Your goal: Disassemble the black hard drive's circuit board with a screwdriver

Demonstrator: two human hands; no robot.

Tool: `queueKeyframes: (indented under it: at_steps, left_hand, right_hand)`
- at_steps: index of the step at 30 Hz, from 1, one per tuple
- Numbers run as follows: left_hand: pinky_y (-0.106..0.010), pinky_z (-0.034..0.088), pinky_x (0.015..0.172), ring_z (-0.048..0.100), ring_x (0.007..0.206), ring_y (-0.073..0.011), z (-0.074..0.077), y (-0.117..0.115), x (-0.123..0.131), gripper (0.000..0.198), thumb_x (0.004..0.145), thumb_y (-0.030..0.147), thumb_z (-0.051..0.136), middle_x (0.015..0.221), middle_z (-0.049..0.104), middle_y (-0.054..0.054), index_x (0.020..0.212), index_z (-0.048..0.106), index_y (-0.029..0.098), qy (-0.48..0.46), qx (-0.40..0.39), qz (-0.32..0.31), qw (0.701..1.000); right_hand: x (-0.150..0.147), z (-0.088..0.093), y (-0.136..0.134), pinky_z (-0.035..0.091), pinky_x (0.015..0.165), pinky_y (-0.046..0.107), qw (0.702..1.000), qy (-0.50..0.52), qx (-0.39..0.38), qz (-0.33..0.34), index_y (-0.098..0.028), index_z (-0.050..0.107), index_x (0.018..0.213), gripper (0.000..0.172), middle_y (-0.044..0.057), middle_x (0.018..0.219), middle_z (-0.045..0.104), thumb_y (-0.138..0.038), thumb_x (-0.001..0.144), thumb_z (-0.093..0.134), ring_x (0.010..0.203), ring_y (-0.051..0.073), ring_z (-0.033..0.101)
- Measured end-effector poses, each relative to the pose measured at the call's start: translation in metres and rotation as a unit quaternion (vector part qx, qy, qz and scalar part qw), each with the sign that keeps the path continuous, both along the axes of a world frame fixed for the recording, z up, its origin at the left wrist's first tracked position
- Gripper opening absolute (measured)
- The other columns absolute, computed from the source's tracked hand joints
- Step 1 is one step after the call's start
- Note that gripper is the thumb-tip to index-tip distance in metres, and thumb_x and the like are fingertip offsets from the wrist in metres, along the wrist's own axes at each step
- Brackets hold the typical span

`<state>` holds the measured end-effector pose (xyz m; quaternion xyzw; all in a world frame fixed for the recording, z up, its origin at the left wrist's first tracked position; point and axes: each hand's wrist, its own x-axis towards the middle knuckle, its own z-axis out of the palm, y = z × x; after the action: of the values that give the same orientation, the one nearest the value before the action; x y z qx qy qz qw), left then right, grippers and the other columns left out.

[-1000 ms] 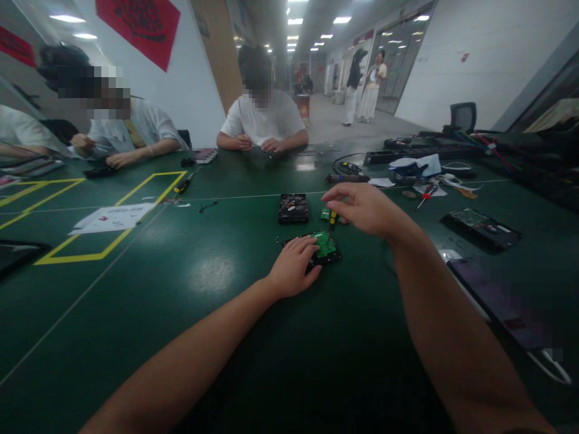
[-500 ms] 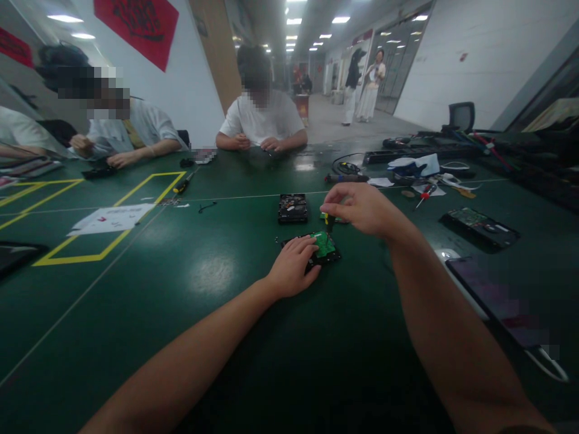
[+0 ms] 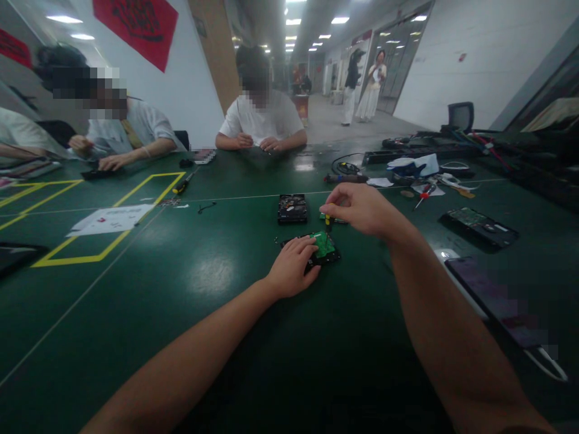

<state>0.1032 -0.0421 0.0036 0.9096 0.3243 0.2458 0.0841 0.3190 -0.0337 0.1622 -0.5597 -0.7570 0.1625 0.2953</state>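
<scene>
A black hard drive with a green circuit board lies on the dark green table. My left hand rests on its left part, fingers over the edge of the board, holding it against the table. Above the board, my right hand pinches the top of a small yellow and black screwdriver, which stands upright with its shaft pointing down at the board. Another hard drive lies just behind. Partly hidden by my right hand, a small green board lies behind the screwdriver.
On the right are a third drive, a phone, a red screwdriver and cables. A paper sheet and a yellow screwdriver lie left. Two people work with their hands across the table; others are beyond.
My hands and the screwdriver have hardly moved. Across the table at the left, a person's hand has shifted slightly left.
</scene>
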Motion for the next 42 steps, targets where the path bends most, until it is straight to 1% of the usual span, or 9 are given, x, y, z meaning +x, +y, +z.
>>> queueKeyframes:
  at_steps: [5, 9, 15, 21, 25, 27, 31, 36, 42]
  left_hand:
    - [-0.057, 0.037, 0.123, 0.048, 0.146, -0.0327, 0.0004, -0.0005, -0.0002, 0.043, 0.093, 0.035, 0.065, 0.15, 0.057, -0.014, 0.133, 0.058, 0.02, 0.004, 0.003, 0.004, 1.0]
    - [-0.057, 0.037, 0.123, 0.048, 0.145, -0.0328, 0.0003, -0.0005, -0.0002, 0.045, 0.093, 0.036, 0.065, 0.15, 0.057, -0.014, 0.134, 0.058, 0.019, 0.008, 0.001, 0.005, 1.0]
    - [-0.057, 0.037, 0.123, 0.048, 0.145, -0.0323, 0.0, -0.0007, 0.0006, 0.043, 0.093, 0.035, 0.065, 0.15, 0.057, -0.013, 0.133, 0.058, 0.02, 0.001, 0.002, 0.004, 1.0]
    - [-0.056, 0.036, 0.124, 0.048, 0.145, -0.0325, 0.0004, -0.0007, 0.0003, 0.043, 0.094, 0.035, 0.064, 0.149, 0.057, -0.014, 0.133, 0.058, 0.019, 0.002, 0.004, 0.002, 1.0]
    - [-0.056, 0.036, 0.124, 0.048, 0.145, -0.0328, -0.0017, -0.0002, 0.0, 0.044, 0.094, 0.036, 0.064, 0.15, 0.057, -0.015, 0.134, 0.057, 0.019, 0.005, 0.004, 0.005, 1.0]
    - [-0.057, 0.036, 0.124, 0.048, 0.145, -0.0329, -0.003, 0.0003, -0.0002, 0.044, 0.094, 0.037, 0.065, 0.15, 0.057, -0.014, 0.134, 0.057, 0.019, 0.007, 0.004, 0.005, 1.0]
    - [-0.058, 0.036, 0.123, 0.048, 0.146, -0.0333, -0.0039, 0.0012, -0.0006, 0.045, 0.094, 0.037, 0.065, 0.151, 0.056, -0.014, 0.135, 0.057, 0.02, 0.01, 0.002, 0.005, 1.0]
    - [-0.056, 0.037, 0.123, 0.047, 0.146, -0.0329, -0.0028, 0.0009, -0.0008, 0.045, 0.094, 0.037, 0.064, 0.151, 0.056, -0.014, 0.135, 0.057, 0.019, 0.007, 0.003, 0.004, 1.0]
    - [-0.056, 0.037, 0.123, 0.048, 0.145, -0.0331, -0.003, 0.0006, -0.0003, 0.044, 0.094, 0.037, 0.064, 0.15, 0.057, -0.014, 0.134, 0.058, 0.018, 0.005, 0.008, 0.008, 1.0]
  right_hand:
    - [-0.0004, -0.0002, -0.0012, 0.054, 0.068, 0.032, 0.999, 0.02, -0.025, 0.026, -0.022, 0.077, 0.099, 0.018, 0.006, 0.088, 0.078, -0.034, 0.088, 0.07, 0.072, 0.019, 0.07]
    - [-0.0022, -0.0017, -0.0007, 0.055, 0.067, 0.032, 0.997, 0.044, -0.053, 0.028, -0.018, 0.076, 0.112, 0.026, 0.005, 0.075, 0.075, -0.029, 0.093, 0.062, 0.066, 0.019, 0.07]
    - [-0.0019, -0.0011, 0.0007, 0.053, 0.066, 0.031, 0.999, 0.013, -0.027, 0.032, -0.02, 0.077, 0.096, 0.018, 0.006, 0.087, 0.078, -0.035, 0.093, 0.066, 0.069, 0.018, 0.068]
    - [0.0011, -0.0008, 0.0008, 0.054, 0.073, 0.031, 0.999, 0.004, 0.001, 0.042, -0.02, 0.076, 0.109, 0.021, 0.007, 0.1, 0.079, -0.026, 0.092, 0.066, 0.078, 0.019, 0.071]
    - [0.0007, -0.0005, 0.001, 0.054, 0.073, 0.033, 1.0, -0.016, 0.013, -0.013, -0.016, 0.075, 0.098, 0.02, 0.011, 0.095, 0.079, -0.032, 0.086, 0.074, 0.082, 0.023, 0.071]
    - [0.0006, -0.0001, 0.0009, 0.054, 0.073, 0.035, 1.0, -0.017, 0.008, -0.018, -0.016, 0.075, 0.096, 0.022, 0.011, 0.093, 0.078, -0.035, 0.086, 0.075, 0.082, 0.024, 0.071]
    - [0.0004, -0.0005, 0.0005, 0.055, 0.071, 0.035, 1.0, 0.002, -0.01, 0.007, -0.019, 0.076, 0.098, 0.018, 0.009, 0.093, 0.078, -0.033, 0.087, 0.074, 0.079, 0.023, 0.072]
    - [-0.0033, -0.0019, -0.0009, 0.056, 0.062, 0.032, 0.996, 0.056, -0.067, 0.02, -0.017, 0.075, 0.109, 0.023, 0.007, 0.08, 0.077, -0.028, 0.092, 0.065, 0.062, 0.018, 0.07]
    - [-0.0036, 0.0016, -0.0033, 0.053, 0.057, 0.028, 0.994, 0.052, -0.073, 0.055, -0.017, 0.077, 0.107, 0.024, 0.005, 0.074, 0.075, -0.031, 0.093, 0.064, 0.063, 0.017, 0.07]
